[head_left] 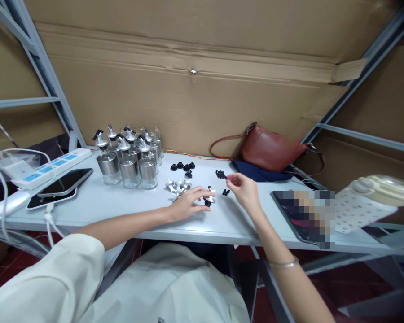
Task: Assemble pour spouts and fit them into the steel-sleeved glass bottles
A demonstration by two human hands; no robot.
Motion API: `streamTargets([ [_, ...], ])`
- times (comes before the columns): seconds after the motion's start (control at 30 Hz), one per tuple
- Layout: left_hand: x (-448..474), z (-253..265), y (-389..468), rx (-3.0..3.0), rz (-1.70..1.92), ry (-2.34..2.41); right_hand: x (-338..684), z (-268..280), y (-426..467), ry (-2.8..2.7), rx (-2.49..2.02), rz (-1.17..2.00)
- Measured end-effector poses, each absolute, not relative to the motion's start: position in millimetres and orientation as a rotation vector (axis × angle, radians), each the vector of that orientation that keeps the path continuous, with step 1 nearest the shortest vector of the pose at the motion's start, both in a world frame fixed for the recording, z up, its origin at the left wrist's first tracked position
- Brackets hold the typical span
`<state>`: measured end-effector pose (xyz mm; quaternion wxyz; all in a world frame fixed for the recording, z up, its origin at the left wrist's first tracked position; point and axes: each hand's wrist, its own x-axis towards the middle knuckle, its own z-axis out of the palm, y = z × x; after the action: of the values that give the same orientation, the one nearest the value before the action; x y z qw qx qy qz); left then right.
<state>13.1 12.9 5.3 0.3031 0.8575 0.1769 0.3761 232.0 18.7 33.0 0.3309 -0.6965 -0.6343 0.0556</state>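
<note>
Spout (209, 198) in left hand (185, 205), right hand (245, 190) at black parts (220, 174)

Left thumb and fingers pinch the spout over the table (97, 202), probably to steady it; right fingertips meet the black parts, but whether they grip one I cannot tell. Bottles (129, 170) stand back left, seemingly leaving elbow room

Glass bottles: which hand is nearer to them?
Left. The left hand is to the right of and in front of the glass bottles; the right hand is farther right.
</note>
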Motion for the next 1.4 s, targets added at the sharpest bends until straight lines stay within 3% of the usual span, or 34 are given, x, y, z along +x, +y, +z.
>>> streamTargets([
  [0.17, 13.1, 3.1, 14.2, 2.282, 1.020, 0.445, 201.2, 16.4, -31.2, -1.634, -1.198, 0.150],
  [0.4, 13.8, 2.3, 13.9, 2.263, 1.038, 0.414, 194.6, 9.8, -34.7, -1.591, -1.102, -0.088],
  [0.73, 12.7, 1.6, 15.2, 2.327, 1.058, 0.400, 189.8, -0.6, -37.4, -1.626, -1.040, -0.165],
  [1.2, 9.4, 3.3, 14.1, 2.387, 1.097, 0.501, 192.7, -3.6, -36.1, -1.536, -0.974, 0.467],
  [1.4, 8.8, 0.9, 11.4, 2.418, 1.069, 0.516, 192.3, -2.9, -37.1, -1.479, -0.942, 0.558],
])
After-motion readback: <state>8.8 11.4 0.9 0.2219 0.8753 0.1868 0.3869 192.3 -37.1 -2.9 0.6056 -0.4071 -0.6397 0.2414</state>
